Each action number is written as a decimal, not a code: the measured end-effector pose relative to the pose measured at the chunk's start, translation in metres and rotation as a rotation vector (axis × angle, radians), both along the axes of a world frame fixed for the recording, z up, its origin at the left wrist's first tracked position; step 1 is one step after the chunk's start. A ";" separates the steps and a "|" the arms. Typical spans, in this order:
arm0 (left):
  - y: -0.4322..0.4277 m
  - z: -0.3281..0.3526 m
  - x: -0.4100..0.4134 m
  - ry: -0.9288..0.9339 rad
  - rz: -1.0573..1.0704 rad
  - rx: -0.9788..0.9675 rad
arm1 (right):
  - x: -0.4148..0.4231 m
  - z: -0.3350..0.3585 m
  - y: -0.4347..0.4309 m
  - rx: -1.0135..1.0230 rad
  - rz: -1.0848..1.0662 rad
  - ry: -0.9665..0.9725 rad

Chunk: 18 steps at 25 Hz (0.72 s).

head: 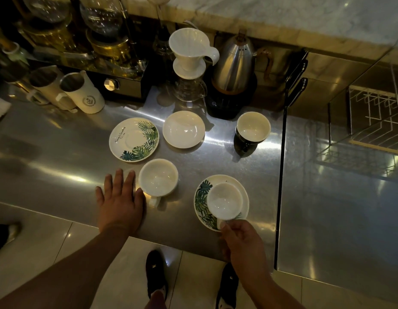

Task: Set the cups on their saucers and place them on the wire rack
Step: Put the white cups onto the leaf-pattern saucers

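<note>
My right hand point(241, 244) grips the handle of a small white cup point(224, 201), which is over or on a leaf-patterned saucer point(200, 204) near the counter's front edge. My left hand point(120, 201) lies flat and open on the steel counter, its thumb just touching a larger white cup point(158, 180). Behind that cup lie a second leaf-patterned saucer point(134, 139) and a plain white saucer point(183, 129), both bare. A dark cup with a white inside point(251, 132) stands to the right. The wire rack point(376, 117) shows at the far right.
A white dripper on a glass server point(189, 63), a steel kettle on a black base point(233, 70) and cream tumblers point(82, 92) line the back of the counter point(60, 157). Black knife handles point(297, 83) stick up by the counter's right edge. My shoes point(155, 275) are on the tiled floor.
</note>
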<state>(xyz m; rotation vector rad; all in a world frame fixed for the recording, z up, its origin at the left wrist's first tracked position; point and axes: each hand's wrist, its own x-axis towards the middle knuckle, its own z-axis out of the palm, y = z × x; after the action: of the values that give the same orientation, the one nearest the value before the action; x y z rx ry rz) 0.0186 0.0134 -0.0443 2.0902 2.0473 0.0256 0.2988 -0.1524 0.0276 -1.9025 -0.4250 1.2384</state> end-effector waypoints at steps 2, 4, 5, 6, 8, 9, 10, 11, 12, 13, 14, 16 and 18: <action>0.001 0.001 0.001 0.010 -0.004 -0.016 | -0.006 0.005 -0.007 -0.028 0.008 -0.157; 0.001 0.002 -0.001 0.018 -0.014 -0.037 | -0.025 0.012 -0.009 -0.034 0.043 -0.211; 0.001 0.002 -0.003 0.018 -0.028 -0.045 | -0.039 0.017 -0.007 -0.031 0.069 -0.200; 0.002 0.001 -0.006 0.012 -0.050 -0.051 | -0.055 0.022 -0.004 -0.032 0.103 -0.180; 0.006 0.000 -0.019 -0.012 -0.123 -0.053 | -0.088 0.028 0.009 -0.021 0.157 -0.119; 0.009 0.000 -0.029 -0.024 -0.175 -0.046 | -0.103 0.029 0.018 -0.007 0.173 -0.100; 0.013 -0.001 -0.039 -0.032 -0.227 -0.036 | -0.116 0.029 0.029 0.007 0.183 -0.093; 0.018 -0.001 -0.050 -0.038 -0.269 -0.025 | -0.127 0.028 0.039 0.020 0.189 -0.093; 0.023 -0.001 -0.062 -0.037 -0.295 -0.011 | -0.136 0.027 0.049 0.031 0.182 -0.090; 0.029 -0.001 -0.073 -0.025 -0.303 0.003 | -0.144 0.026 0.059 0.036 0.162 -0.082; 0.035 -0.002 -0.084 -0.007 -0.295 0.010 | -0.152 0.023 0.068 0.033 0.131 -0.060; 0.042 -0.003 -0.098 0.022 -0.288 0.015 | -0.163 0.017 0.080 0.031 0.056 0.021; 0.043 -0.005 -0.103 0.043 -0.302 0.033 | -0.170 0.009 0.088 0.029 0.022 0.076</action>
<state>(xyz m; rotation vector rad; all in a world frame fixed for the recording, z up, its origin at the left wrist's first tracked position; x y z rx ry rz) -0.0839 0.0567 -0.0494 2.4169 1.7415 -0.0336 0.1287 -0.0644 0.0368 -1.8243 -0.4221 1.3075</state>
